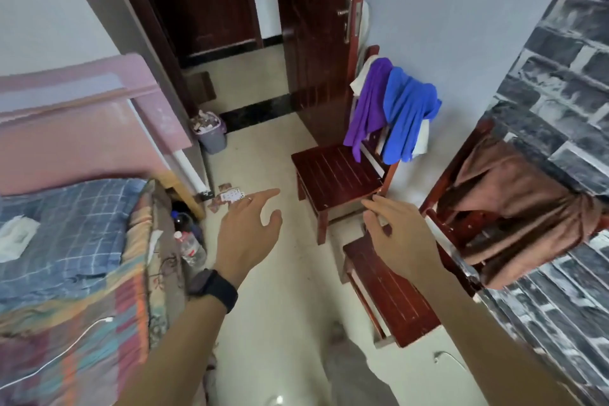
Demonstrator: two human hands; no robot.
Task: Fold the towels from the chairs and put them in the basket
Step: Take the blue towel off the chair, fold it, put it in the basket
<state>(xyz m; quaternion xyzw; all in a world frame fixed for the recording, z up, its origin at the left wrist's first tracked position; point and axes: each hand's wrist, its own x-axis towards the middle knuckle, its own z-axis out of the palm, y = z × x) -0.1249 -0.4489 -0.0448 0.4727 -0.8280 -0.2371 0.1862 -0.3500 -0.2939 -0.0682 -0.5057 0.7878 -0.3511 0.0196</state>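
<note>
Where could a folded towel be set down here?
Both chair seats are bare: the far chair seat below the purple towel and blue towel, and the near seat beside the brown towel. Floor by the bin is cluttered.

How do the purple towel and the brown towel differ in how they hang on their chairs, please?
The purple towel hangs loose in a long narrow drape over the far chair back, sharing it with a blue towel; the brown towel is alone on the near chair. The purple towel falls free toward the seat, while the brown towel looks bunched and gathered at one side. Both are unfolded, untouched by either hand.
</note>
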